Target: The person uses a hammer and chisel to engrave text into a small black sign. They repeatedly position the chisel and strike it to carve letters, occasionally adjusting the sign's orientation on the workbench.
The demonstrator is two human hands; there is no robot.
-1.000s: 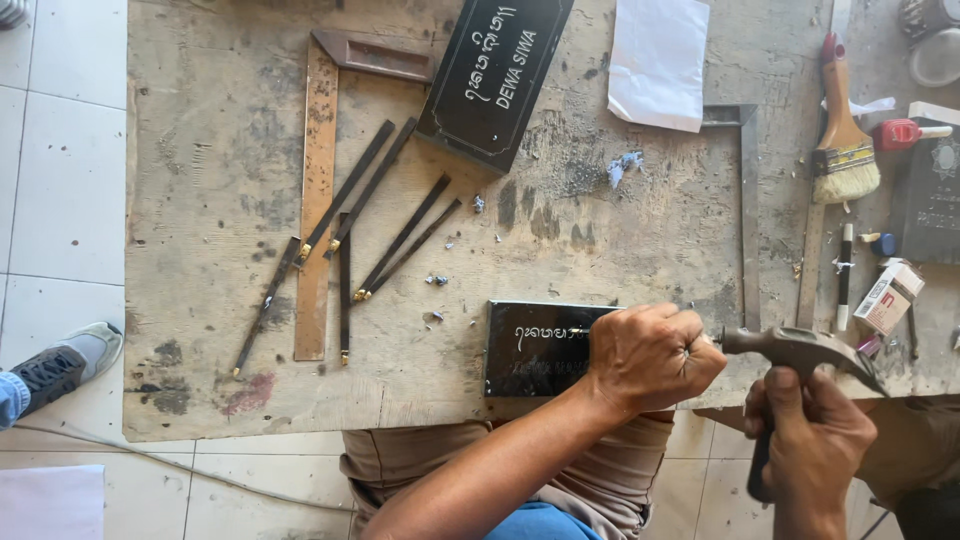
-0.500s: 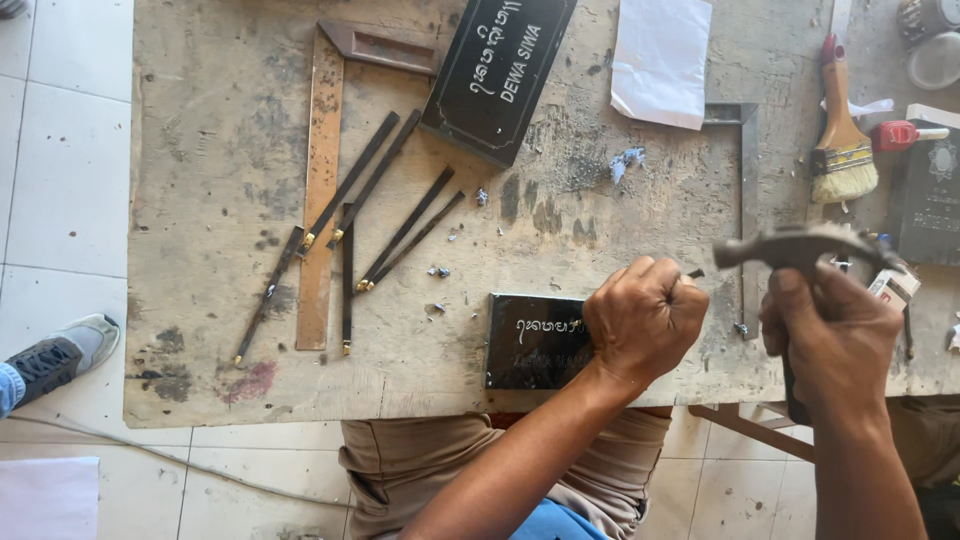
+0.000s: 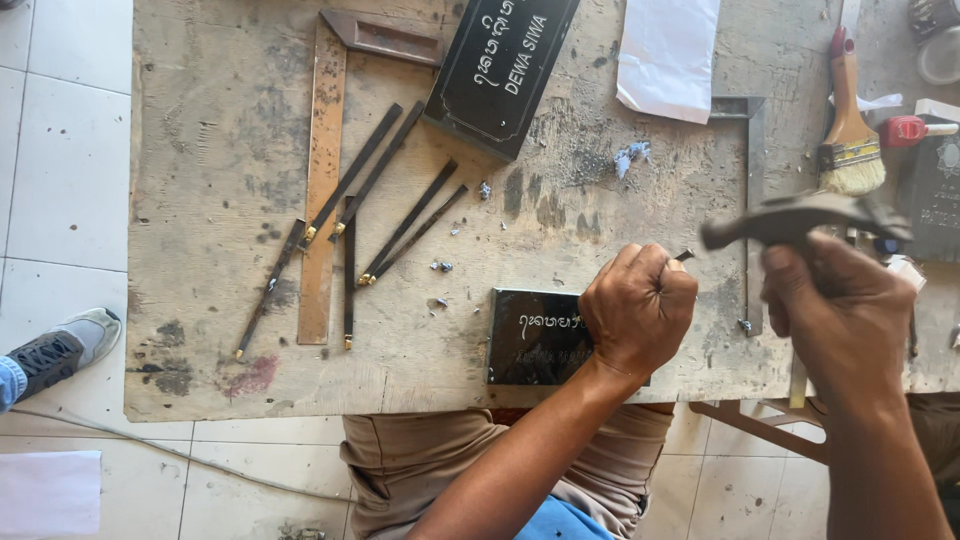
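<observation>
Hammer (image 3: 800, 218) lower now, beside left grip (image 3: 640, 305) on chisel (image 3: 685, 255).

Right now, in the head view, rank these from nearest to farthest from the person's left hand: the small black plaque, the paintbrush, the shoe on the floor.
1. The small black plaque: under the left hand, touching it.
2. The paintbrush: upper right on the bench, beyond the hammer.
3. The shoe: far left, on the tiled floor.
</observation>
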